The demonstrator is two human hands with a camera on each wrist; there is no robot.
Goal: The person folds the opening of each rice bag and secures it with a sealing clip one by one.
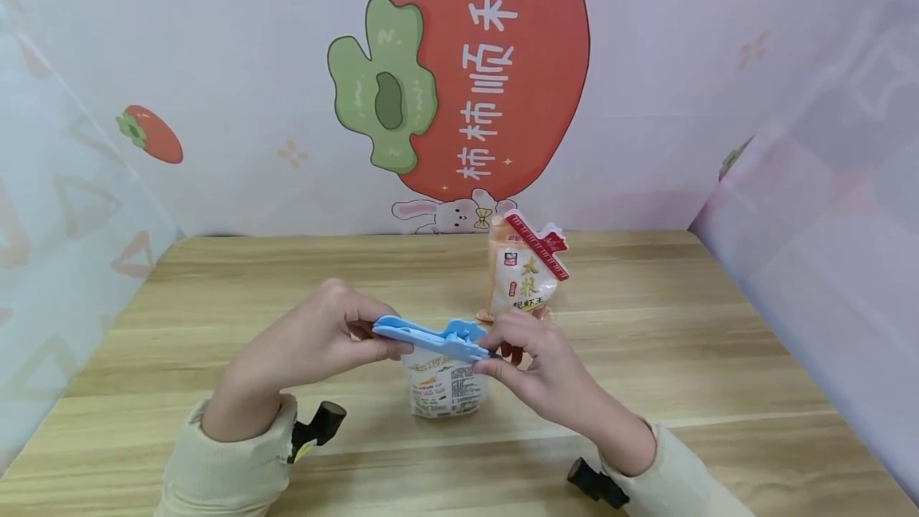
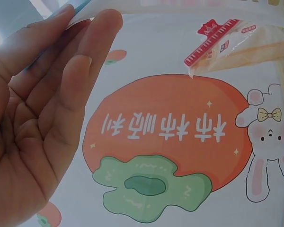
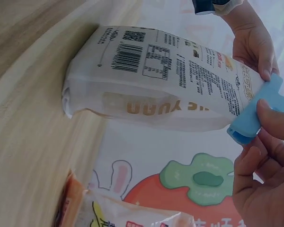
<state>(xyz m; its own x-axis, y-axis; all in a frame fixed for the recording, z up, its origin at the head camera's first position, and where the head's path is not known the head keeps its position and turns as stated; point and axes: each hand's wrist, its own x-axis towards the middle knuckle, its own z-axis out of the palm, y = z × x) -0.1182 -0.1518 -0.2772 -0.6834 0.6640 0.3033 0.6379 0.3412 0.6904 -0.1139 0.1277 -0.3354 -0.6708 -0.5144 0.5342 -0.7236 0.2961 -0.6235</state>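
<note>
A white printed food bag (image 1: 447,385) stands upright on the table, with a light blue bag clip (image 1: 424,335) lying across its top. My left hand (image 1: 316,337) pinches the clip's left end and the bag's top corner between thumb and index finger. At the other end, my right hand (image 1: 534,349) grips the clip between thumb and fingers. The right wrist view shows the thumb pressing on the blue clip (image 3: 248,118), and the barcode side of the bag (image 3: 151,71). In the left wrist view the left hand (image 2: 42,109) holds the bag's edge at the top.
Behind my right hand stands an orange-and-white food bag (image 1: 520,274), its top held by a red bag clip (image 1: 538,246). The wooden table (image 1: 287,270) ends at a backdrop (image 1: 237,174) printed with persimmons and a rabbit. Black cameras sit at both cuffs.
</note>
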